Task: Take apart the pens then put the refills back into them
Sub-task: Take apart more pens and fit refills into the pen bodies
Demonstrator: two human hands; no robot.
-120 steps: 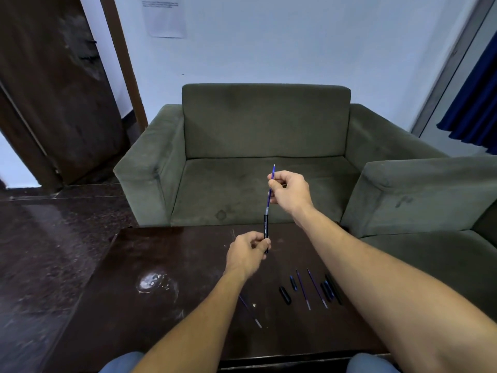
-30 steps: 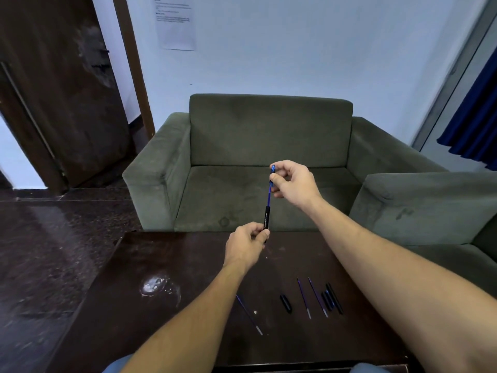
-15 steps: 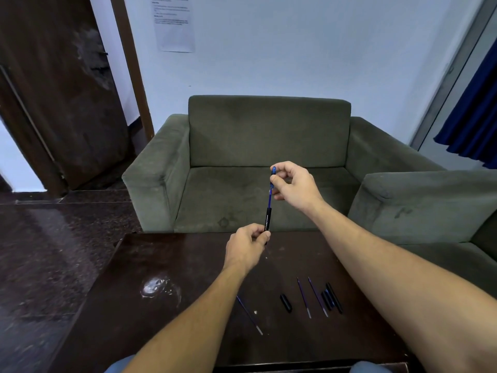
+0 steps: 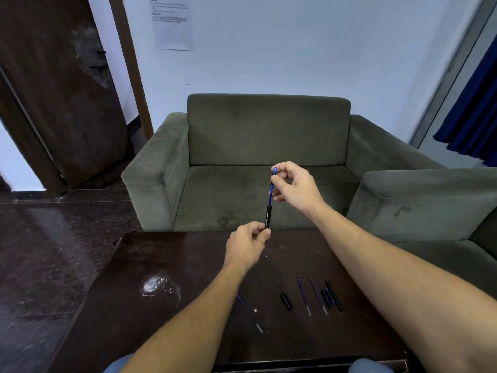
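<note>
Head view looks down at a big green sofa (image 4: pixel 266 162) by the wall, with a dark brown table (image 4: pixel 161 265) in front of it; a white smudge (image 4: pixel 158 286) shines on the table's left part. 2 bare arms reach over the table; the left hand (image 4: pixel 246 247) is closed, its fingers pinched together on the black bottom end of a pen (image 4: pixel 269 208); the right hand (image 4: pixel 294 187) is pinched shut on the blue top part of the same pen — so the pen stands almost upright in the air between them, above the table's far edge. Small parts lie on the table near the person: 1 thin blue refill (image 4: pixel 249 313) by the left forearm; a short black cap (image 4: pixel 285 301); 2 more refills (image 4: pixel 304 295) side by side; a little bunch of black pen pieces (image 4: pixel 332 295) just beside them on the right.
</note>
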